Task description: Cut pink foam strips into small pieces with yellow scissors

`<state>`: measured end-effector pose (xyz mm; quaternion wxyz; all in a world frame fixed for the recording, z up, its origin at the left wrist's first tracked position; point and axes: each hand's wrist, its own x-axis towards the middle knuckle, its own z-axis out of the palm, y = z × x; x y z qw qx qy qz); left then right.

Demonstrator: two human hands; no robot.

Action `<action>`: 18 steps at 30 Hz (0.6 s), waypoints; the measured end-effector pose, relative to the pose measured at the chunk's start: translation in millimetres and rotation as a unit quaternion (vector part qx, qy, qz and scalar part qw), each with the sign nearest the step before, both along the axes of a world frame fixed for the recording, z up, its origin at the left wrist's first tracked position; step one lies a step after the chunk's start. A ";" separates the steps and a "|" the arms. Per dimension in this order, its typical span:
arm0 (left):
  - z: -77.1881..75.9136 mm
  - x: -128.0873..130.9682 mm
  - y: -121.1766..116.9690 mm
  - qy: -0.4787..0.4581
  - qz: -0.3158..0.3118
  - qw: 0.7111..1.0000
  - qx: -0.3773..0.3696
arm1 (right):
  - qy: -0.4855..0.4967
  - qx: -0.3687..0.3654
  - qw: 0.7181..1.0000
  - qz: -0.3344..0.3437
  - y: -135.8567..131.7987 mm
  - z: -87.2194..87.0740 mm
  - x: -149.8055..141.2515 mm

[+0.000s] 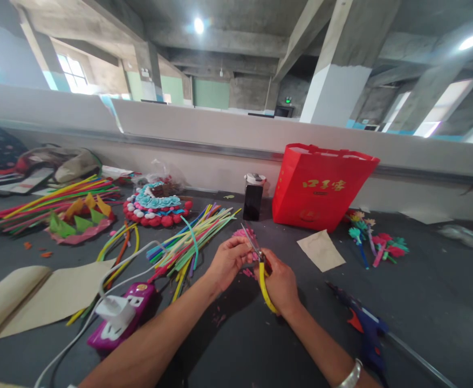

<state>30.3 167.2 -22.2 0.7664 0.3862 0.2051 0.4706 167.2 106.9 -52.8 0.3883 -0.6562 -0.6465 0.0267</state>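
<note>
In the head view, my right hand is wrapped around the yellow handles of a pair of scissors. Their narrow metal blades point up and away, beside the fingertips of my left hand. Those fingers are pinched together; what they hold is too small and hidden to make out, though pink shows close by. Just beyond the blades sits a small pink fuzzy heap. Pink clippings are scattered on the dark table below my hands.
Pipe cleaners lie left of my hands, near a purple power strip and an unrolled brown paper. Behind stand a bottle and red bag. At right lie a glue gun, brown sheet and fuzzy flowers.
</note>
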 end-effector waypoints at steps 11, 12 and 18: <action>-1.8 0.3 0.4 -0.001 -0.003 1.000 -0.021 | 0.072 0.030 0.997 -0.005 2.9 -2.6 9.1; -1.5 0.1 0.3 0.005 -0.001 1.000 -0.018 | 0.074 0.044 0.996 -0.012 3.5 -1.7 10.9; -6.0 3.9 -3.1 0.127 0.055 0.986 0.097 | 0.112 0.101 0.988 -0.019 4.1 0.7 12.4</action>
